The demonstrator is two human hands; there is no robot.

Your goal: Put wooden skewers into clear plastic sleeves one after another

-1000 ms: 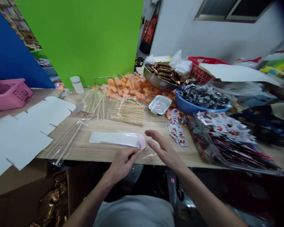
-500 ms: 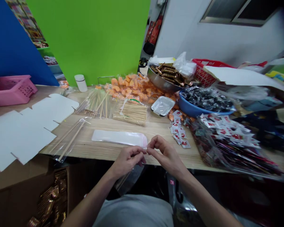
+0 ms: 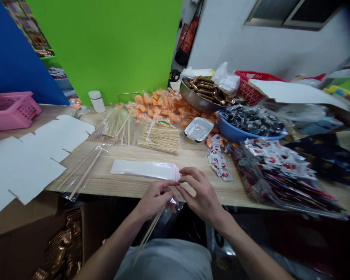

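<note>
My left hand (image 3: 156, 200) is closed on a clear plastic bag (image 3: 167, 216) below the table's front edge. Thin wooden sticks (image 3: 150, 231) slant down from under that hand toward my lap. My right hand (image 3: 200, 194) meets the left at the bag's upper edge. Its thumb and a fingertip pinch there, while the index finger stretches toward the stack of clear bags (image 3: 142, 169). That stack lies flat just beyond my hands, its pinkish flap end beside my right fingertips. How the sticks sit in the bag is partly hidden by my fingers.
Bagged sticks (image 3: 159, 139), a foil tray (image 3: 198, 129) and orange wrapped pieces (image 3: 163, 107) lie farther back. White-and-red sachets (image 3: 218, 159), a blue basin (image 3: 236, 132) and a metal bowl (image 3: 192, 95) stand right. White card (image 3: 26, 163) covers the left. Below is a cardboard box (image 3: 90, 229).
The sticks below my left hand now show clearly, angled toward my lap. My right fingers have straightened and spread somewhat near the bag's edge. The view has shifted slightly.
</note>
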